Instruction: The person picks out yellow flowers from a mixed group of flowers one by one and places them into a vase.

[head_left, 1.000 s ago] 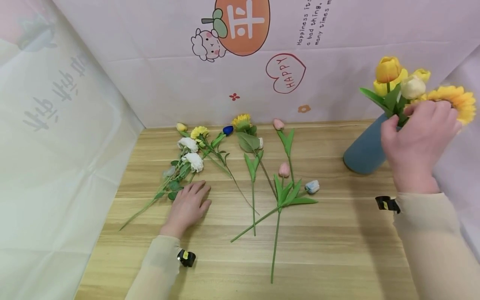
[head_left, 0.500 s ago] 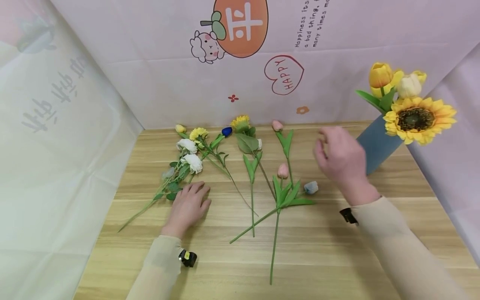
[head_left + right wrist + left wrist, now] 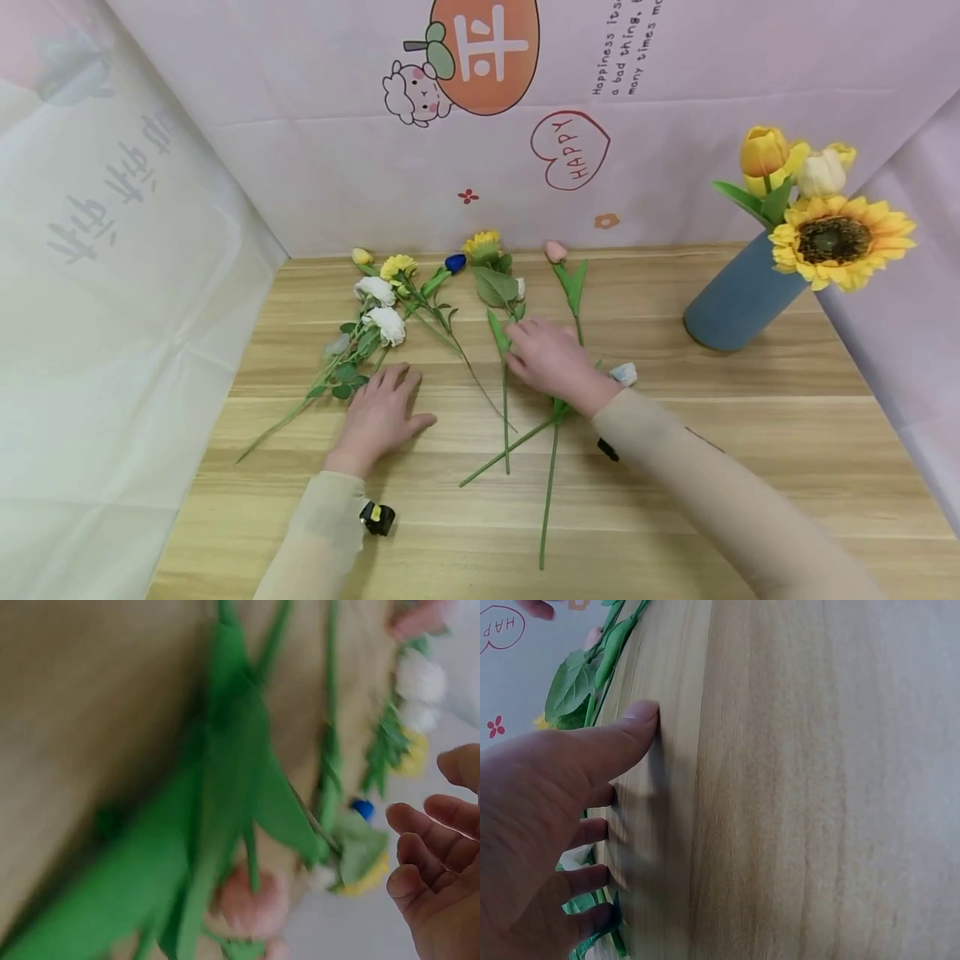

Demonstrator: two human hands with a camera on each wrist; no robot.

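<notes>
- Right hand (image 3: 553,360): fingers are standing apart from the thumb and holding nothing; right wrist view is showing a bare gap between them. Contact with a leaf below: cannot tell.
- Position: it is hovering near the centre of the head view, above closely lying stems. Sunflower (image 3: 482,245) and white bud (image 3: 521,288) are lying just beyond the fingertips; the near pink tulip (image 3: 255,901) is lying almost hidden under the palm.
- Step, as judged: selecting one stem from the cluster. Pinching a bare length below the leaves would probably be safer than grasping a bloom.
- Caution: two stems are crossing at lower centre, so lifting straight up, slowly, should avoid dragging a neighbour. The sleeve is passing close to the blue-white tulip (image 3: 624,374); raising the forearm would likely help.
- Left hand (image 3: 377,423): fingers are spreading loosely at the table (image 3: 450,542), left of centre, gripping nothing, just beside the white flowers (image 3: 386,325). It could be steadying adjacent stems.
- Farther out: dark blue tulip (image 3: 455,264) is lying at upper centre-left, far pink tulip (image 3: 555,252) at upper centre.
- Right side of frame: blue vase (image 3: 738,300) is standing well apart from both hands, holding a large sunflower (image 3: 832,241) and tulips (image 3: 763,152).
</notes>
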